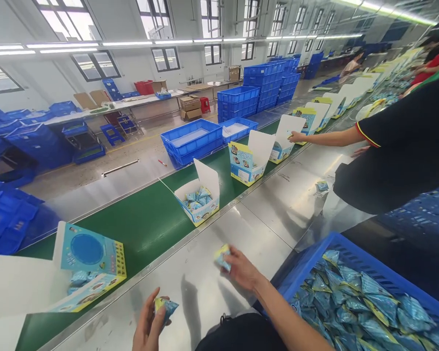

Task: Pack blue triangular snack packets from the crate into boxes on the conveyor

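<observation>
Over the steel bench, my left hand (149, 321) and right hand (241, 268) each pinched one blue sachet (165, 307); best dropped squarely into the open carton (199, 202).

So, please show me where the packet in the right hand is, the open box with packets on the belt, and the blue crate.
packet (222, 257), head view, its upper face.
open box (199, 214), head view, its front wall.
blue crate (354, 256), head view, its far rim.

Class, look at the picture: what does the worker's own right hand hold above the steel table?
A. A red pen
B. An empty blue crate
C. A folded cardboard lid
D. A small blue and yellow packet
D: the right hand grips a small blue and yellow packet at its fingertips above the steel table.
</observation>
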Tool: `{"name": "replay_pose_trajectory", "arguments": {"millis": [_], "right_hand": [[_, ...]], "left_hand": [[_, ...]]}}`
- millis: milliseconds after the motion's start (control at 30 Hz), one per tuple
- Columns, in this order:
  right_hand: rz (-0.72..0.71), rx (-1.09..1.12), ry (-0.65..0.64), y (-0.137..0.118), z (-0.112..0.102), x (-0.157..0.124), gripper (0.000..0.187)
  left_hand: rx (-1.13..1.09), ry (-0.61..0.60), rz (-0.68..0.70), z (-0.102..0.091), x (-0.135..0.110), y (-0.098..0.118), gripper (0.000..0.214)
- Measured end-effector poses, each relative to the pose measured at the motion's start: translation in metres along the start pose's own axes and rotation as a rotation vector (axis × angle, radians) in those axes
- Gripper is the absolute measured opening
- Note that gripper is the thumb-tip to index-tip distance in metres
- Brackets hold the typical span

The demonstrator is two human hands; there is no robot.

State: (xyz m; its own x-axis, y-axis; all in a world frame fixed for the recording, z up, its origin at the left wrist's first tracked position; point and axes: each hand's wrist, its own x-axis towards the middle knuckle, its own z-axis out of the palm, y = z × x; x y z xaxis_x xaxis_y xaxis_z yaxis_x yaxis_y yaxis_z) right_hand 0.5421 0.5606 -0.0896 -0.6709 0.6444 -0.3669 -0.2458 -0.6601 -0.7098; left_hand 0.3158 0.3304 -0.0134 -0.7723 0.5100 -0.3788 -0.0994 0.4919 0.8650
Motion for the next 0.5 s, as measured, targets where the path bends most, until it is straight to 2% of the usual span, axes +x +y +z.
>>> {"name": "replay_pose_trajectory", "arguments": {"millis": [67, 100, 200, 233, 333, 367, 467, 500], "right_hand": [[0.122, -0.085, -0.118, 0.004, 0.004, 0.003, 0.059], [0.154, -0.074, -0.131, 0.005, 0.006, 0.005, 0.06], [0.028, 0.135, 0.009, 0.007, 0.011, 0.008, 0.063], [0.004, 0.155, 0.007, 0.008, 0.013, 0.008, 0.063], [0.107, 0.036, -0.198, 0.009, 0.017, 0.006, 0.06], [0.119, 0.047, -0.21, 0.009, 0.017, 0.005, 0.06], [0.044, 0.186, -0.086, 0.009, 0.019, 0.003, 0.064], [0.049, 0.177, -0.097, 0.009, 0.02, 0.002, 0.064]], "left_hand": [[-0.004, -0.017, -0.008, -0.001, 0.002, 0.0, 0.114], [-0.01, -0.019, -0.02, -0.001, 0.002, 0.001, 0.116], [0.03, 0.002, 0.001, -0.001, 0.0, 0.005, 0.118], [0.078, 0.0, 0.027, -0.001, -0.002, 0.006, 0.116], [0.162, -0.011, 0.07, 0.003, -0.009, 0.013, 0.104], [0.154, 0.018, 0.062, 0.004, -0.01, 0.016, 0.101], [0.209, 0.101, 0.097, 0.005, -0.013, 0.026, 0.103], [0.238, 0.095, 0.121, 0.005, -0.014, 0.029, 0.103]]}}
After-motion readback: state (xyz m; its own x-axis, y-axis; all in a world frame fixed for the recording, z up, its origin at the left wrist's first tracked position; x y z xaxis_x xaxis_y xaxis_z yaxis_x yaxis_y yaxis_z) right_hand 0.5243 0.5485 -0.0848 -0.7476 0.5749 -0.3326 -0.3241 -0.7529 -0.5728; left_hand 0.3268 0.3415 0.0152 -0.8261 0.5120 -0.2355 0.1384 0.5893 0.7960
